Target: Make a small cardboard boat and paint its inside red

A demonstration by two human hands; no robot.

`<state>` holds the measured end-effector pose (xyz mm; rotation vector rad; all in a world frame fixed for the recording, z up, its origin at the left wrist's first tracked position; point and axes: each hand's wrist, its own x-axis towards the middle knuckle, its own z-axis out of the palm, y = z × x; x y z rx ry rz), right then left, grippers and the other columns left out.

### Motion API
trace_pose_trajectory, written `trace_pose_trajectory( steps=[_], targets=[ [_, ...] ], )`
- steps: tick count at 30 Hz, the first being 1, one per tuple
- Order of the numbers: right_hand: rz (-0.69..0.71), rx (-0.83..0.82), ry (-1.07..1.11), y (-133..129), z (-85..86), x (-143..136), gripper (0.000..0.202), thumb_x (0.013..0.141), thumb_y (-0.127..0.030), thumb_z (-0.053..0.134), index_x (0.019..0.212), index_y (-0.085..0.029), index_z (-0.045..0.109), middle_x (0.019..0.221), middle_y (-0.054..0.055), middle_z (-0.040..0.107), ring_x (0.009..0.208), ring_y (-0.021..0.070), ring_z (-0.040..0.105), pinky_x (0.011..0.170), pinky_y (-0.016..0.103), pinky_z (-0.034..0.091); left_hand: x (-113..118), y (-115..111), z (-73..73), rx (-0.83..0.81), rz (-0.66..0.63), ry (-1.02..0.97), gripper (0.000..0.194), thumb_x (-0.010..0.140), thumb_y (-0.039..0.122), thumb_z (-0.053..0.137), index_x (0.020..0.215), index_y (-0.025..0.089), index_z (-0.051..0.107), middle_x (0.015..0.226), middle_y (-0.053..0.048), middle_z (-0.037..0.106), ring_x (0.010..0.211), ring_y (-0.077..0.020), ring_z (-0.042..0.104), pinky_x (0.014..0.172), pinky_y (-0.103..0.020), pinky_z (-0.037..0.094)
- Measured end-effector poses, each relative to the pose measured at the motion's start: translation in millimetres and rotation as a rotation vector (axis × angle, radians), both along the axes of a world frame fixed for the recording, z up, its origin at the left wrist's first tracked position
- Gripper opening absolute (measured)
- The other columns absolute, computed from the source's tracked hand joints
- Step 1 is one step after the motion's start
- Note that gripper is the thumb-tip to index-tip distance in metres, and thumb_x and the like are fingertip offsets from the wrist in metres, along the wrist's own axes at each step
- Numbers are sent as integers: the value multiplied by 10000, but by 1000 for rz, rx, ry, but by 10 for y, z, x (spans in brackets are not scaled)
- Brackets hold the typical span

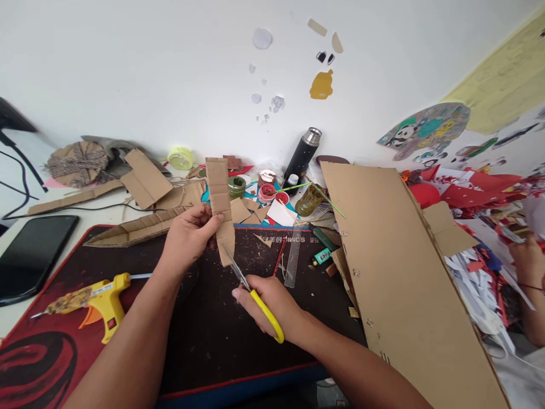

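Note:
My left hand (pixel 185 238) grips a creased cardboard strip (pixel 219 190) and holds it upright above the dark mat. The strip's lower end is rounded on one side. My right hand (pixel 270 304) is closed around the yellow handles of a pair of scissors (pixel 267 312). Its blades touch the strip's lower edge, where the cardboard sits at the tips. Behind my left hand lies a long folded cardboard piece (pixel 140 227) with a pointed end.
A yellow glue gun (pixel 100 301) and a black phone (pixel 36 255) lie left. Paint jars (pixel 267 192), a black flask (pixel 302 152) and a clear ruler (pixel 292 261) are behind. A big cardboard panel (pixel 400 272) stands right; beyond it shows another person's hand (pixel 528 258).

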<state>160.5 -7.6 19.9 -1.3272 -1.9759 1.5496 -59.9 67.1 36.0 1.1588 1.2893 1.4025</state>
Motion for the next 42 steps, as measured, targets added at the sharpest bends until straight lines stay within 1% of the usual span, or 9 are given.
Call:
trace_pose_trajectory(
  steps=[9,14,18,23,26,31,37,39,42],
  targets=[
    [-12,74,-7,-10,-64,-10,351,1021,-392,669,752,-213,534,618,-44,502,571,110,464,557,228,310,-1,5,-7,0,-3,8,261,796,413,838,761,211,677,590,31,618,391,-102,479,372,-229,360],
    [-9,-71,56,-13,-43,23,292,1032,-454,682,864,-223,624,546,-75,495,455,102,501,485,199,345,-8,1,-14,8,-10,4,271,807,428,841,764,211,684,591,28,618,389,-105,484,374,-234,368],
    [10,-182,126,3,-35,48,315,1014,-519,718,934,-219,666,564,-74,572,420,107,558,453,191,414,-13,3,-28,15,-8,0,272,808,434,846,774,212,692,587,31,609,391,-106,482,372,-233,370],
    [6,-291,224,18,-26,62,440,909,-610,829,1016,-202,702,666,-29,682,573,149,689,604,239,563,-18,7,-48,4,-11,-1,269,808,430,852,768,216,694,571,37,593,390,-104,475,372,-229,362],
    [13,-327,244,22,-13,82,561,825,-667,883,1078,-197,708,738,-4,724,659,181,736,688,282,600,-15,12,-57,-2,-12,-9,285,802,444,859,759,218,691,568,36,592,388,-105,472,371,-230,360],
    [62,-260,167,45,6,131,623,798,-693,899,1147,-202,740,778,13,750,694,182,724,646,241,528,-14,16,-57,-2,-9,-25,308,776,469,888,768,222,704,583,37,600,391,-105,475,370,-237,364],
    [92,-154,87,60,36,151,622,798,-679,911,1169,-199,778,706,-34,675,570,112,564,555,199,394,-17,3,-44,-10,-18,-37,346,766,461,907,719,224,660,566,37,582,392,-102,469,383,-237,352],
    [97,-139,83,59,35,153,613,793,-671,919,1163,-201,782,701,-43,660,573,111,554,556,200,389,-14,1,-37,-12,-22,-39,335,773,462,898,728,226,664,572,34,587,394,-105,469,384,-240,350],
    [112,-150,82,57,30,158,624,793,-662,923,1199,-212,771,779,-14,736,650,148,648,610,215,449,-9,-4,-20,-10,-24,-38,321,780,458,888,737,228,668,584,29,597,397,-107,469,383,-245,355]
  ],
)
